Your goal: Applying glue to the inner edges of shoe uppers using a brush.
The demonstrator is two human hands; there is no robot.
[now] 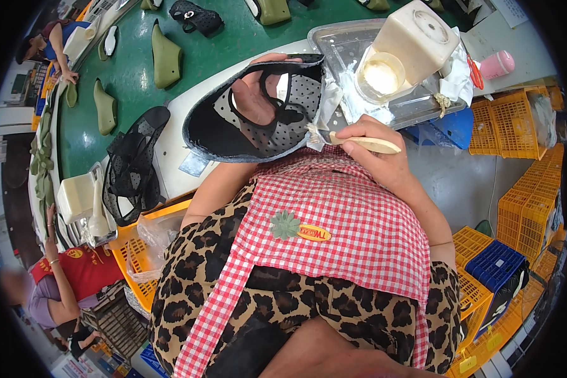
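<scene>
My left hand (253,99) grips a black mesh shoe upper (211,133) from behind; its palm shows through the upper's opening and part of it is hidden. Dotted see-through mesh and a pale cut edge mark the upper. In my right hand (389,165) is a glue brush with a pale wooden handle (379,147). The brush's bristles (315,131) meet the upper's right edge. Just beyond, a clear cup (380,77) of white paste stands against a whitish plastic jug (419,39) on a smeared metal tray (326,39).
More black mesh uppers (135,164) lie at the left on the bench. Olive-green shoe lasts (166,57) stand along the green surface (129,69). Red-handled scissors (474,72) and a pink bottle (498,64) are at the right, above yellow crates (507,123). Co-workers sit at the left.
</scene>
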